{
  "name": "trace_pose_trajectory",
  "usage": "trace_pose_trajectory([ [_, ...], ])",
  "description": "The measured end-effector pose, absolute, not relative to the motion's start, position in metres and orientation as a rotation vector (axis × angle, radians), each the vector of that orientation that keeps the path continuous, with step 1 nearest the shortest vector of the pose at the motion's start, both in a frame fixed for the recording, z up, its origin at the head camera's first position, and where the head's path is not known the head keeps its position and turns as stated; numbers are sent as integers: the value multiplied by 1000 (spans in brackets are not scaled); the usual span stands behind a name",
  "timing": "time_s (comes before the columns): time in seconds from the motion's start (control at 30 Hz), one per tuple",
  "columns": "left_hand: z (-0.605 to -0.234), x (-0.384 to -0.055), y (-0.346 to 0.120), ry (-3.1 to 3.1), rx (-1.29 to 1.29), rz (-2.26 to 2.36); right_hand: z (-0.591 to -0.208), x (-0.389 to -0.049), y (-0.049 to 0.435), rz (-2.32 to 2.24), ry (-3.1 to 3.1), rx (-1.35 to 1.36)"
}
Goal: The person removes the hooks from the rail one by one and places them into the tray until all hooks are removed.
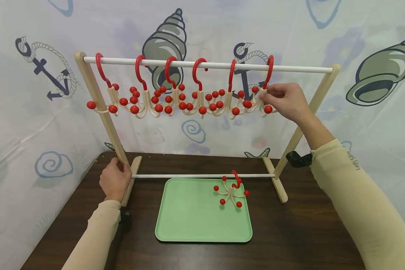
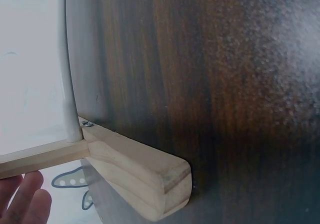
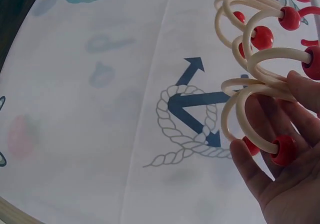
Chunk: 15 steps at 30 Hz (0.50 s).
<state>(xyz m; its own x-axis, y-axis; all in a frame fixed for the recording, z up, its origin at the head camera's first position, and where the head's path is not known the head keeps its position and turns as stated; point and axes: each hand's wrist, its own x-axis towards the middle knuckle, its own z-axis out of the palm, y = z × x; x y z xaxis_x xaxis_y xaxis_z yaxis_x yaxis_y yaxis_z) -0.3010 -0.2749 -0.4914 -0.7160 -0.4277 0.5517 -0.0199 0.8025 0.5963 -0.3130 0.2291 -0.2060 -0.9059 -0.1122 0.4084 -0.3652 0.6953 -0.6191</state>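
Note:
A wooden rack has a white top rail (image 1: 297, 69), from which several cream hangers (image 1: 145, 101) with red hooks and red ball tips hang in a row. At the right end of the row, my right hand (image 1: 287, 100) pinches the stem of the last hanger (image 1: 270, 71), whose red hook is over the rail. In the right wrist view, that hanger's curved arms (image 3: 242, 111) lie against my fingers. My left hand (image 1: 116, 180) holds the lower part of the rack's left post (image 1: 109, 127); the left wrist view shows fingertips (image 2: 37, 204) against the post.
A green tray (image 1: 195, 217) lies on the dark wooden table (image 1: 290, 232), with one more hanger (image 1: 231, 192) at its upper right. Behind the tray runs the rack's lower white bar (image 1: 189, 176). The wooden feet (image 1: 276, 183) stand at both sides, before a patterned cloth backdrop (image 1: 195, 146).

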Motion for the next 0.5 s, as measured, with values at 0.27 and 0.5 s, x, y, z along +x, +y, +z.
trace_pose_trajectory([
  [0.27, -496, -304, -276, -2289, 345, -746, -204, -306, 242, 1080, -2456, 382],
  [0.5, -496, -304, -277, -2286, 344, -746, -213, -294, 257, 1125, -2416, 352],
])
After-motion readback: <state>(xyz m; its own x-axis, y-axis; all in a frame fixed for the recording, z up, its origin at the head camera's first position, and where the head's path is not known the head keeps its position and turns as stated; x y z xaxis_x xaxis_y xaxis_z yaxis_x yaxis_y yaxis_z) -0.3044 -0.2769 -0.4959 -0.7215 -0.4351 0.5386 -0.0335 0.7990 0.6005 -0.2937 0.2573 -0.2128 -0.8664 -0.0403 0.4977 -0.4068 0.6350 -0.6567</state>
